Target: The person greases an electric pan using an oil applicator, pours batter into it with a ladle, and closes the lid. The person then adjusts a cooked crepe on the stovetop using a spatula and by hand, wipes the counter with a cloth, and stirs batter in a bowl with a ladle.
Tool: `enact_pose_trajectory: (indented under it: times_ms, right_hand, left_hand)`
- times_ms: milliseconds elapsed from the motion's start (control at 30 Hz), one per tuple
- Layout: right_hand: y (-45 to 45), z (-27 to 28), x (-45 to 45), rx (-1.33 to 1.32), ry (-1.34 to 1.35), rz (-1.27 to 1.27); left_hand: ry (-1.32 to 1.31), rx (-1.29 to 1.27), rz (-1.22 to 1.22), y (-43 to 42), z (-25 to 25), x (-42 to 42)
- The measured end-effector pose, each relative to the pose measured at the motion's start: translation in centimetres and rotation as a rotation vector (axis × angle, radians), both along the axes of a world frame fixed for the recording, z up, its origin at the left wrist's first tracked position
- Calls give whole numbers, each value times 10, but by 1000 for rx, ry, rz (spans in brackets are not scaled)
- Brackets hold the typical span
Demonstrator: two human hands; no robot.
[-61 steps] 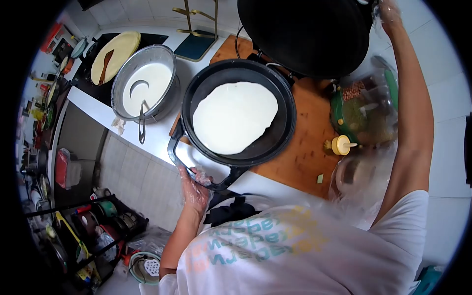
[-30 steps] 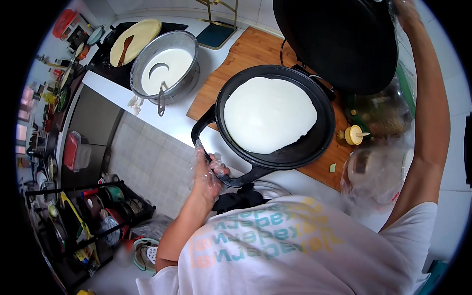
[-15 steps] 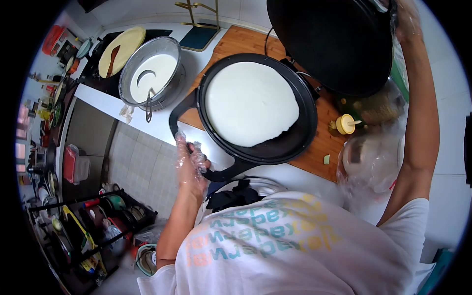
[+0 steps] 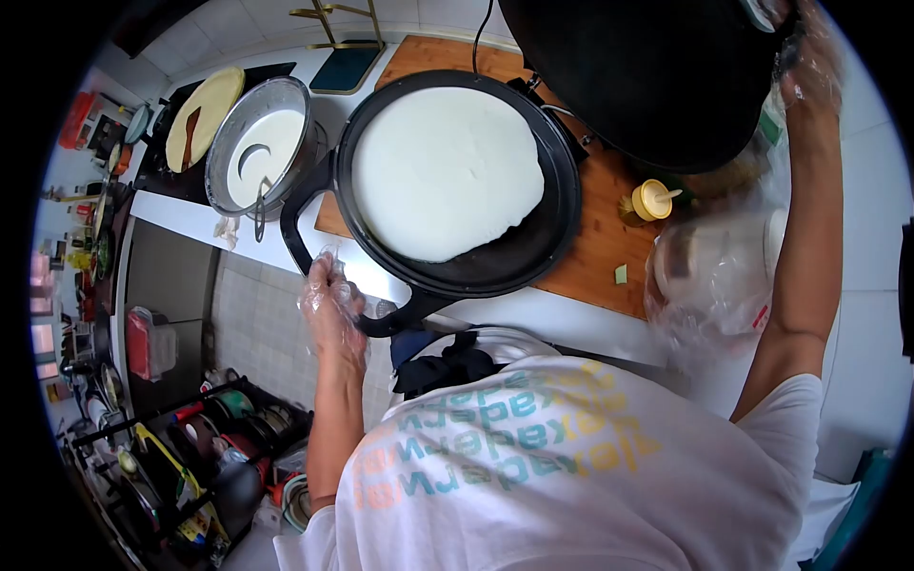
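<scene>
A round black electric griddle (image 4: 557, 214) stands on the counter with its lid raised. White batter (image 4: 446, 176) covers most of the plate, leaving bare black surface at the lower right. At the near left, my left hand (image 4: 333, 309), in a clear plastic glove, is closed around the griddle's looped handle (image 4: 297, 214). My right hand (image 4: 814, 71), gloved too, reaches to the upper right and grips the edge of the black lid (image 4: 638, 86) at its handle; the fingers are partly hidden. Left of the griddle sits a metal pot (image 4: 214, 157) of white batter with a ladle (image 4: 260, 214) in it.
A wooden board (image 4: 609, 271) lies beneath the griddle. On it stands a yellow-capped brush jar (image 4: 652, 200), near a plastic-wrapped container (image 4: 719, 257). A pale round flatbread (image 4: 214, 105) with a brown spatula (image 4: 190, 133) is at the far left. A rack (image 4: 190, 447) stands lower left.
The view has shifted, so the griddle and pot appear further left and higher. My right hand has moved outward to the right with the lid. My left hand keeps its hold on the handle.
</scene>
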State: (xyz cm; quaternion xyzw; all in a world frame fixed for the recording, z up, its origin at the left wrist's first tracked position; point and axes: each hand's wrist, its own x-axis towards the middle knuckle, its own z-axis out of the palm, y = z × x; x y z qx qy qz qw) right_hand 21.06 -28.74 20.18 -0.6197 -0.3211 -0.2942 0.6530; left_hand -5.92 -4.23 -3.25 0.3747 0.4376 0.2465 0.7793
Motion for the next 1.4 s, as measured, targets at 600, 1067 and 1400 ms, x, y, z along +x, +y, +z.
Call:
enact_pose_trajectory:
  times_ms: [600, 1067, 1400]
  right_hand:
    - [-79, -19, -26, -473, -355, -177]
    - [-17, 57, -59, -759, -1303, -99]
    - [29, 71, -117, -717, -946, 18]
  left_hand:
    - [-13, 73, 70, 4, -64, -20]
    - [-154, -99, 183, 0, -132, -13]
    - [-137, -220, 231, -11, -148, 3]
